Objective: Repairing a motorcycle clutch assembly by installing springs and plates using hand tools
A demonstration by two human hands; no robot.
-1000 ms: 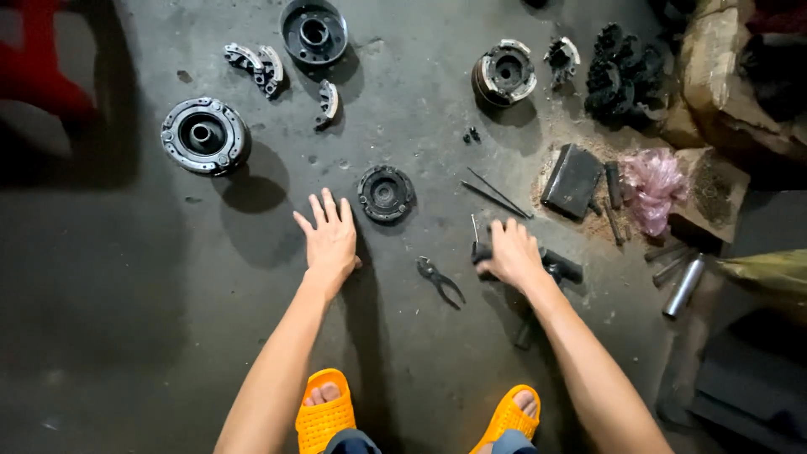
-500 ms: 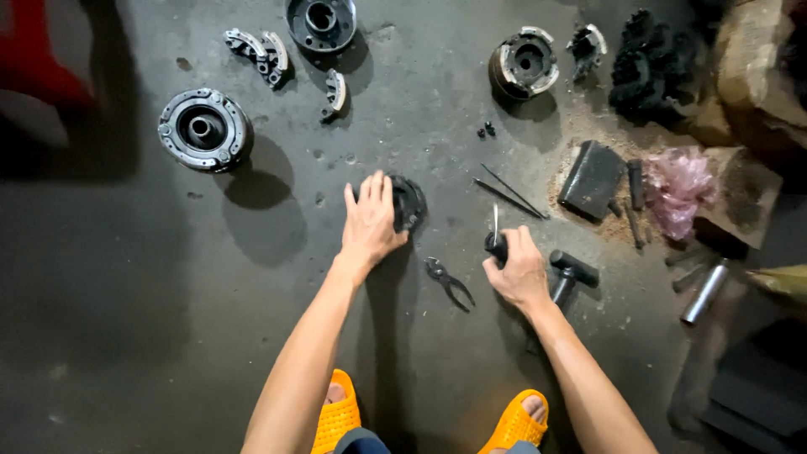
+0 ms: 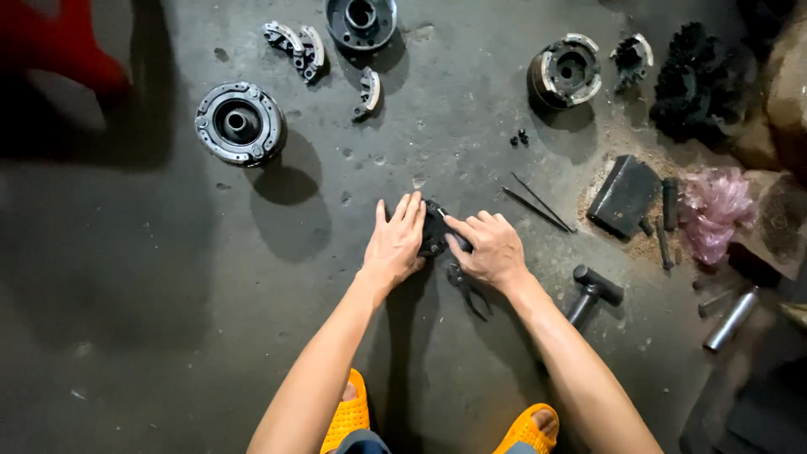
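Note:
A small round black metal part [image 3: 435,233] lies on the concrete floor between both hands. My left hand [image 3: 395,245] rests over its left side with the fingers laid across it, holding it down. My right hand [image 3: 489,249] is closed around a small tool whose thin metal tip [image 3: 440,212] touches the top of the part; the handle is hidden in the fist. A pair of dark pliers [image 3: 471,294] lies on the floor just below my right hand.
A black hammer [image 3: 593,291] and two thin rods [image 3: 538,202] lie to the right. Round drums [image 3: 239,124] [image 3: 361,21], curved shoes [image 3: 294,42], a clutch assembly [image 3: 565,71], a black block [image 3: 624,193], a pink bag [image 3: 714,210] and a metal tube [image 3: 731,319] ring the spot. My orange sandals [image 3: 349,416] show below.
My left hand slid right onto the round part and stayed there. My right hand picked up a small tool near the hammer and brought it left to the part.

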